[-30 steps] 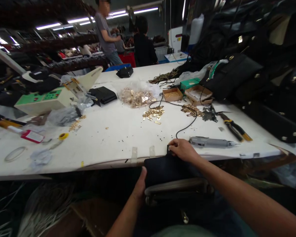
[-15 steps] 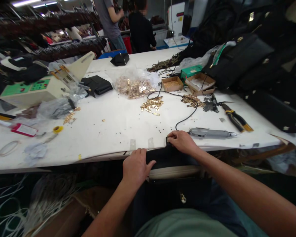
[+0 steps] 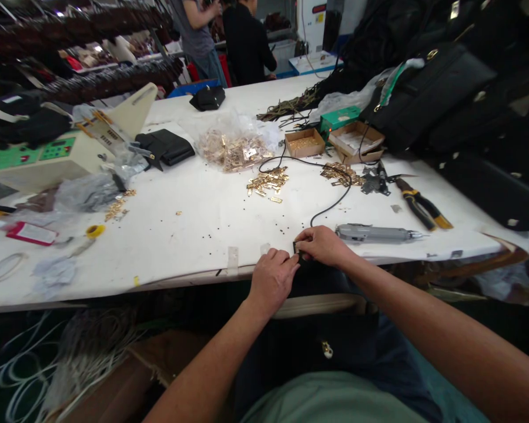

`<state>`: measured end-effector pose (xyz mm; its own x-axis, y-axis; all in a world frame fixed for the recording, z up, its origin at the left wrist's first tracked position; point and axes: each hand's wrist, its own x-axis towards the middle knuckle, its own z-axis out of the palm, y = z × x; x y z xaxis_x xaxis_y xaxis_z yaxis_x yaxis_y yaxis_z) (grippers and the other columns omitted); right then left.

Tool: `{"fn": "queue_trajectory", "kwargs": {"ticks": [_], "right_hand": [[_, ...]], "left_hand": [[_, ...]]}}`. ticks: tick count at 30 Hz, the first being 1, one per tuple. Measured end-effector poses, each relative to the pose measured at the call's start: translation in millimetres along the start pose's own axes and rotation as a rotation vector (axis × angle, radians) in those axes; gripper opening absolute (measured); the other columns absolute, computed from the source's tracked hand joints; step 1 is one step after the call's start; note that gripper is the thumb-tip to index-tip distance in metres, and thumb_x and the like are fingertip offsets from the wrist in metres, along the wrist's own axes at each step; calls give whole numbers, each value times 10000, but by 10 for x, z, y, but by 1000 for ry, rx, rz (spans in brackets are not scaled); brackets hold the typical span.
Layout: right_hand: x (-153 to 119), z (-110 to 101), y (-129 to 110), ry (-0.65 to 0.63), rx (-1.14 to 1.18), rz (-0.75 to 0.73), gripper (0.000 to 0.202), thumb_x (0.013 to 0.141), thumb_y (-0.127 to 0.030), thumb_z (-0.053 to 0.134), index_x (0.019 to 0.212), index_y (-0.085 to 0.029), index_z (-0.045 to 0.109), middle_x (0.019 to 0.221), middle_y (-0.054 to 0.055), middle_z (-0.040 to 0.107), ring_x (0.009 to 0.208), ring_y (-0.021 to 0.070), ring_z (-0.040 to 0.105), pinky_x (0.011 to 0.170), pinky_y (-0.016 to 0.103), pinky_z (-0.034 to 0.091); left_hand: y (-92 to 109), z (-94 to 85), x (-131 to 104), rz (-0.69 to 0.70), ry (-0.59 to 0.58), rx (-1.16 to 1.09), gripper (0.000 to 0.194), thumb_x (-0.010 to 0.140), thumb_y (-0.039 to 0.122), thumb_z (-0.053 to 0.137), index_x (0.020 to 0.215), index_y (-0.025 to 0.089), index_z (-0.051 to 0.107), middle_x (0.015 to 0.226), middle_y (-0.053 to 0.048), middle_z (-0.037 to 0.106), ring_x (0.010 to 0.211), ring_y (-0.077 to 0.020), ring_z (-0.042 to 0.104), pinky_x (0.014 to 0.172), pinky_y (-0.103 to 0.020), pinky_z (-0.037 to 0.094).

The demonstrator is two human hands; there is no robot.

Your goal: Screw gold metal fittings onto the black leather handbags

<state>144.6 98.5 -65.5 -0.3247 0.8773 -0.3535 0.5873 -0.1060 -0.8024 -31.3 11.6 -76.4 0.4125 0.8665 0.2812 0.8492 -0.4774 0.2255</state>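
A black bag (image 3: 321, 281) with a pale lower edge lies across my lap against the table's front edge. My right hand (image 3: 320, 244) is closed, pinching a small black tab (image 3: 296, 249) that stands up from the bag. Right beside it, my left hand (image 3: 274, 276) has its fingers closed on the same tab from the left; the fingertips of both hands nearly meet. A gold clasp (image 3: 327, 350) shows on black material lower down. The grey electric screwdriver (image 3: 374, 234) lies just right of my right hand, with its black cable running behind.
Gold metal plates (image 3: 268, 183) lie in a pile mid-table, before a plastic bag of fittings (image 3: 235, 147). Pliers (image 3: 423, 205) rest at right, near stacked black bags (image 3: 432, 100). A cardboard box (image 3: 305, 143) holds small parts. A machine (image 3: 57, 161) stands left. Two people stand behind the table.
My left hand has moved right and up from the bag to the small tab beside my right hand. My right hand has stayed at the tab. The view has shifted slightly.
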Motion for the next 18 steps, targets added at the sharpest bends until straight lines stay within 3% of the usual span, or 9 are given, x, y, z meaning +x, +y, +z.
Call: {"fn": "queue_trajectory", "kwargs": {"ticks": [4,8,18], "right_hand": [[-17,11,-22,30,-43,-8,186,822,-211,622,919,-178,777,635,3,726,567,146,651,536,228,423],[-64,10,-63,80,-130,-60,170,834,-203,623,891,-193,782,644,-1,724,635,153,666,601,238,435],[-64,32,22,145,-211,-123,187,857,-222,645,963,-220,799,986,36,772,889,181,684,786,259,478]], "left_hand": [[-81,89,34,-23,100,-121,128,965,225,624,996,202,746,894,-55,673,842,-194,593,729,-336,515],[-102,110,55,3,154,-228,110,956,192,637,974,205,744,1051,-53,728,896,-185,632,793,-339,547],[7,51,61,22,47,53,146,981,224,595,1044,212,726,1120,-26,747,851,-205,613,695,-383,499]]}}
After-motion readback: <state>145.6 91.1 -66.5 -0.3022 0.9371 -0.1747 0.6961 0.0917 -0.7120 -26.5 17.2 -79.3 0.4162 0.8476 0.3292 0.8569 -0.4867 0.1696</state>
